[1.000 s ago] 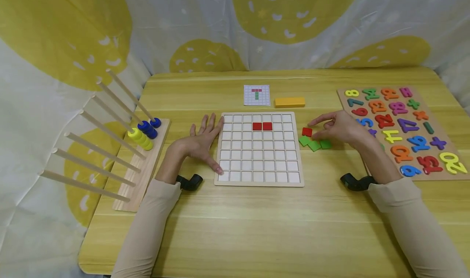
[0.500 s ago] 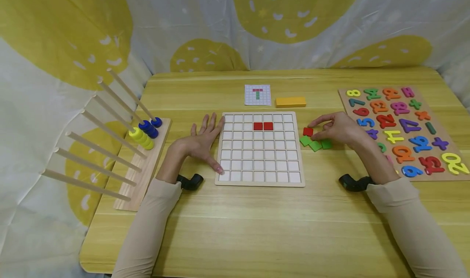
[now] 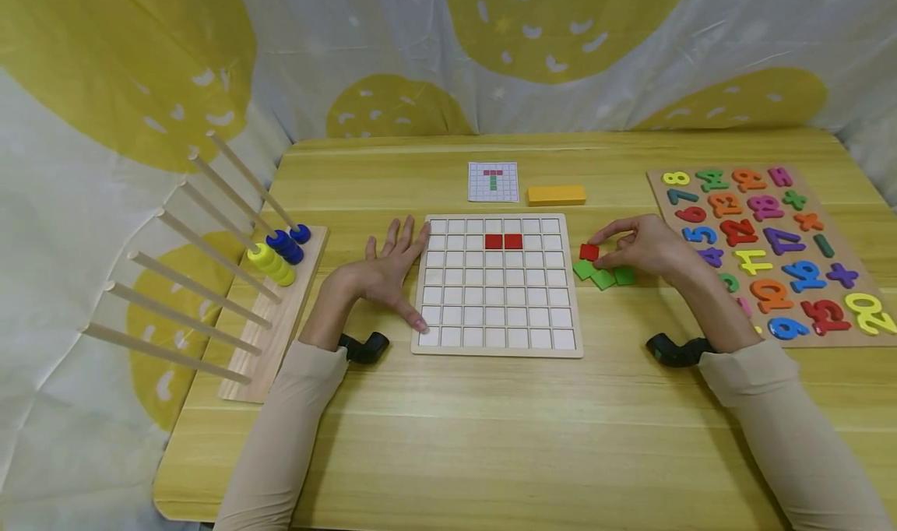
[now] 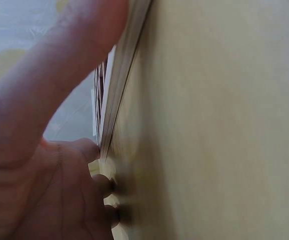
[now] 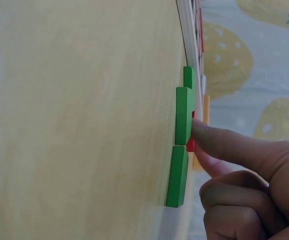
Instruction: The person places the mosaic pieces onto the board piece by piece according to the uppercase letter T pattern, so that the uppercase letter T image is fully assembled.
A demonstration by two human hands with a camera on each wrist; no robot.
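My left hand (image 3: 385, 276) lies with its fingers spread along the left edge of a wooden grid board (image 3: 578, 313). Its thumb rests on the board's lower left corner, and the index fingertip meets the upper left corner. Two red tiles (image 3: 494, 241) sit side by side in the board's second row. To the right of the board, my right hand (image 3: 641, 244) pinches a loose red tile (image 3: 589, 252) between thumb and index finger, the other fingers curled in. Several green tiles (image 5: 184, 115) lie on the table by it, partly overlapping the red one in the right wrist view.
Behind the board are a printed card (image 3: 494, 182) with a T pattern and a yellow-orange block (image 3: 557, 195). A number puzzle board (image 3: 771, 247) lies on the right. At left stands a wooden peg rack (image 3: 255, 352) with yellow and blue beads (image 3: 283, 247).
The hands and tiles hold nearly the same places; the whole head view has shifted very slightly.
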